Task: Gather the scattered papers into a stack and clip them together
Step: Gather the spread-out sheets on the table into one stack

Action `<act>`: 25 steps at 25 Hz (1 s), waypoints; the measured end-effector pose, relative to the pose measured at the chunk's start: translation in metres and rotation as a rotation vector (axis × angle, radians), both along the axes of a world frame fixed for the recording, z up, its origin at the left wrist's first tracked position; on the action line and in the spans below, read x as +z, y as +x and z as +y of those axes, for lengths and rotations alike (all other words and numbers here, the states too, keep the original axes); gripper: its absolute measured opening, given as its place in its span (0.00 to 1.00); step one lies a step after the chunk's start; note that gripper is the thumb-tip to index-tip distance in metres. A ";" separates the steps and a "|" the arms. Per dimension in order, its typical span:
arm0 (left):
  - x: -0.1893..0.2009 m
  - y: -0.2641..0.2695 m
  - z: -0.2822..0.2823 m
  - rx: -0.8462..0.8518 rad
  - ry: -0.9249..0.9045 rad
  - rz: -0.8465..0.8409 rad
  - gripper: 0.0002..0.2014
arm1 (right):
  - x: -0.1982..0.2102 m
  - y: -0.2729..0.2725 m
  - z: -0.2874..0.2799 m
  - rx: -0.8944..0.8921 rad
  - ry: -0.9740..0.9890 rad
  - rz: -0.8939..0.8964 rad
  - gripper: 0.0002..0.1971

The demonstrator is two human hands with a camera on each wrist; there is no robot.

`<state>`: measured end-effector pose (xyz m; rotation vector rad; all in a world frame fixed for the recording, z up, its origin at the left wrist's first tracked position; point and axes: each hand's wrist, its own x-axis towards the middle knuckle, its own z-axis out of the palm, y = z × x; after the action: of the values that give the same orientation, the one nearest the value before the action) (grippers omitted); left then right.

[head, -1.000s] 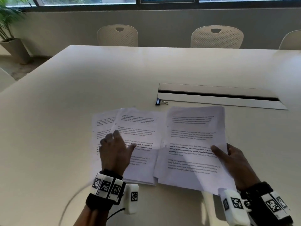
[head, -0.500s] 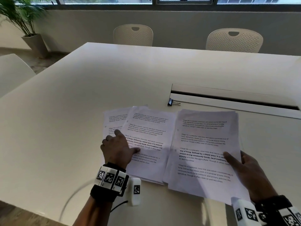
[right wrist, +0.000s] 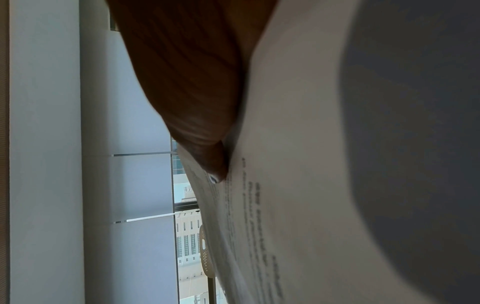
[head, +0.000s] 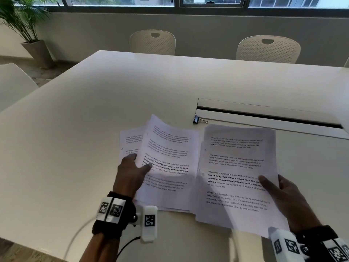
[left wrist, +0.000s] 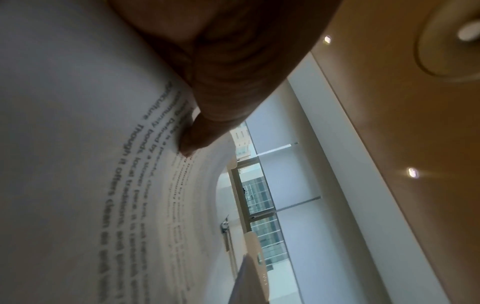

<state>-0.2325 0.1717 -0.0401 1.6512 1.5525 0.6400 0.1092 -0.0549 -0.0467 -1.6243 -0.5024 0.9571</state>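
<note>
Gathering under way: two batches of papers held, not yet merged or clipped.

The left hand [head: 132, 174] pinched the left batch of papers [head: 168, 163], thumb on top and fingers beneath its lifted edge; the right hand [head: 287, 197] held the right batch [head: 236, 178] the same way, both batches lying just nearer the person than the binder clip [head: 199, 120]. One sheet [head: 130, 142] still lay loose beyond the left batch, away from the clip. Next, I judged, the batches needed sliding together, squaring, then clipping. The clip sat on the surface [head: 94, 120] beside a cable slot [head: 264, 115]; two chairs [head: 153, 42] stood far behind it, nothing blocking the way.
</note>
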 end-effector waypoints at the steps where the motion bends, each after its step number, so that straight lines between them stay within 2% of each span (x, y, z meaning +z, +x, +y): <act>1: 0.004 -0.006 0.001 0.010 -0.005 -0.071 0.21 | 0.001 0.001 0.001 -0.001 0.009 0.027 0.10; 4: 0.023 -0.026 0.006 0.067 0.007 -0.234 0.16 | 0.008 -0.003 0.012 0.026 0.038 0.120 0.12; 7: 0.045 -0.052 0.014 0.204 -0.003 -0.472 0.20 | 0.009 -0.014 0.038 0.072 0.039 0.139 0.13; 10: 0.068 -0.077 0.020 0.327 0.037 -0.686 0.22 | 0.007 -0.031 0.068 0.102 0.054 0.183 0.10; 13: 0.081 -0.091 0.020 0.309 -0.005 -0.819 0.18 | 0.000 -0.044 0.093 0.171 0.042 0.204 0.13; 16: 0.066 -0.073 0.011 0.222 -0.147 -0.833 0.17 | -0.009 -0.050 0.105 0.258 0.017 0.109 0.13; 20: 0.029 -0.015 -0.015 0.129 -0.277 -0.777 0.27 | -0.017 -0.052 0.108 0.290 -0.013 -0.076 0.13; 23: 0.007 0.021 -0.030 0.095 -0.299 -0.694 0.20 | -0.014 -0.052 0.105 0.194 -0.018 0.041 0.26; 25: 0.000 0.035 -0.036 0.093 -0.235 -0.606 0.18 | -0.012 -0.050 0.103 0.196 -0.018 0.064 0.28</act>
<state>-0.1970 0.1354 -0.0399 1.0784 1.2040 0.8726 0.0592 0.0485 -0.0592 -1.5763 -0.6190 1.1583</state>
